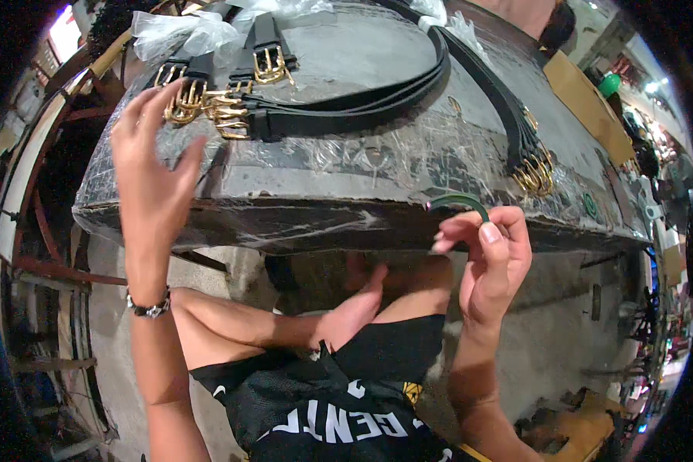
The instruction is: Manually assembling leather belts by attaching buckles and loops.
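Tan cardbd box [584,106] sits nr rnd grn thing [610,85].

Belts [346,119]: looked smooth, leather-like
Buckles [227,114]: were glossy metal
Table [323,160]: wore wrinkled, shiny plastic film
Your strip [463,198]: looked smooth
Your shorts [393,346]: were matt cloth

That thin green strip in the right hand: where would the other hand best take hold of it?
Probably by the free left end of the green strip, pinched between thumb and finger from the left: it arches out that way from the right hand, which covers its other end, and the left hand looks empty.
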Demonstrator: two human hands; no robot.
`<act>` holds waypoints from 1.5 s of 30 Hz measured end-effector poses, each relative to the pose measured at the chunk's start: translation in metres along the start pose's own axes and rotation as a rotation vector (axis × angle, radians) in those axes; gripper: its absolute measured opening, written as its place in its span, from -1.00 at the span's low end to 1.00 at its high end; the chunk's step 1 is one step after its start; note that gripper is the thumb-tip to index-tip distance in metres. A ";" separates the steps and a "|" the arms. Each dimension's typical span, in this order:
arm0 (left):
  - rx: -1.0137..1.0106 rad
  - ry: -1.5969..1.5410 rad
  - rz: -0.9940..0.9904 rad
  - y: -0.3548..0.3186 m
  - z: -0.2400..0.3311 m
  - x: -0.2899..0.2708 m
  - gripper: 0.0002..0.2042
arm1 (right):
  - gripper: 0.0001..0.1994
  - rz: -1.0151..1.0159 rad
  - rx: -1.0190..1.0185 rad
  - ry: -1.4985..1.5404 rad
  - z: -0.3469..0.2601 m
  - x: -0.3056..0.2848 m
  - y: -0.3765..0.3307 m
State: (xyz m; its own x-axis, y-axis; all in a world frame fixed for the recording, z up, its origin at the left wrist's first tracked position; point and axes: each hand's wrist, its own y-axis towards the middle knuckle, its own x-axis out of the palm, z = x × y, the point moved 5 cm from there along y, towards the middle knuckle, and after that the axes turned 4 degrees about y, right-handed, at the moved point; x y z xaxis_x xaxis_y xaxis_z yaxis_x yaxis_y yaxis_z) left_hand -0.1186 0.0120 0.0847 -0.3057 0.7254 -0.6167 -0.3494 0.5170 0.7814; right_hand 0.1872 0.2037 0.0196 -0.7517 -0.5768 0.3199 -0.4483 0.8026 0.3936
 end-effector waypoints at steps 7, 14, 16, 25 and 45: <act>-0.158 -0.859 -0.574 -0.100 0.096 -0.027 -0.68 | -0.78 -0.102 0.608 0.336 0.036 0.016 -0.072; -0.494 -1.559 -0.821 -0.192 0.103 0.008 -0.73 | -0.78 -0.268 1.135 0.844 0.082 0.080 -0.151; -0.657 -1.771 -0.826 -0.210 0.097 0.010 -0.78 | -0.80 -0.318 1.226 0.862 0.084 0.085 -0.163; -0.719 -1.546 -0.782 -0.245 0.028 0.049 -0.83 | -0.45 -0.371 0.058 -1.100 0.066 -0.009 -0.149; -0.668 -1.299 -1.200 -0.273 0.015 0.142 -0.70 | -0.39 0.236 0.516 -1.328 0.115 -0.101 -0.207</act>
State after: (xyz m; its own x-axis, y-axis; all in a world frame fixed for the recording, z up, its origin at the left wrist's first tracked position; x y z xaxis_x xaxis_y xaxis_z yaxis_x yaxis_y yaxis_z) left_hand -0.0535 -0.0194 -0.2155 0.9838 0.1750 -0.0390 -0.1785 0.9351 -0.3062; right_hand 0.3006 0.1133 -0.1940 -0.5889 -0.0908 -0.8031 -0.1583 0.9874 0.0045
